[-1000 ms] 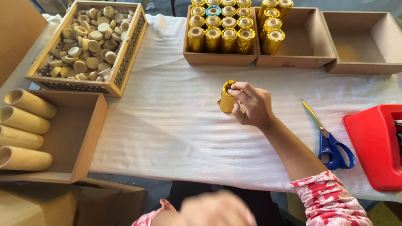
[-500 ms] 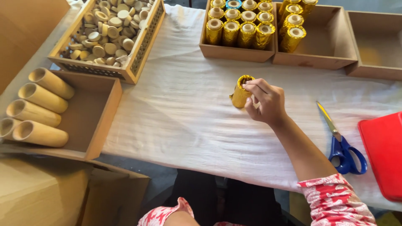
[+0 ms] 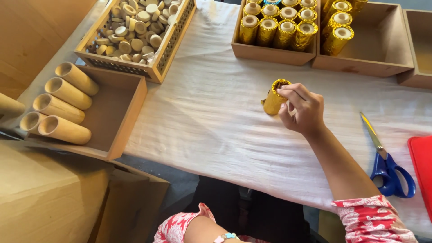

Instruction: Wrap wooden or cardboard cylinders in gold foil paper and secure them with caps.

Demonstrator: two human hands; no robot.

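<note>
My right hand [image 3: 302,109] holds a short tube wrapped in gold foil [image 3: 274,98], standing on the white cloth [image 3: 216,117], with my fingertips pressing at its top rim. My left hand is out of the picture; only its forearm with a bracelet [image 3: 211,233] shows at the bottom edge. A wooden box [image 3: 270,53] behind the tube holds several finished gold-wrapped tubes [image 3: 279,27].
A lattice-sided tray of small wooden discs [image 3: 135,27] sits far left. A wooden box [image 3: 119,117] with several plain cardboard tubes [image 3: 63,112] is at left. Blue-handled scissors [image 3: 387,162] and a red container [image 3: 423,171] lie at right. A second box [image 3: 369,58] holds more gold tubes.
The view has shifted, so the table's things sit further right and lower in frame. My right hand stays on the gold tube, fingers still working at its top.
</note>
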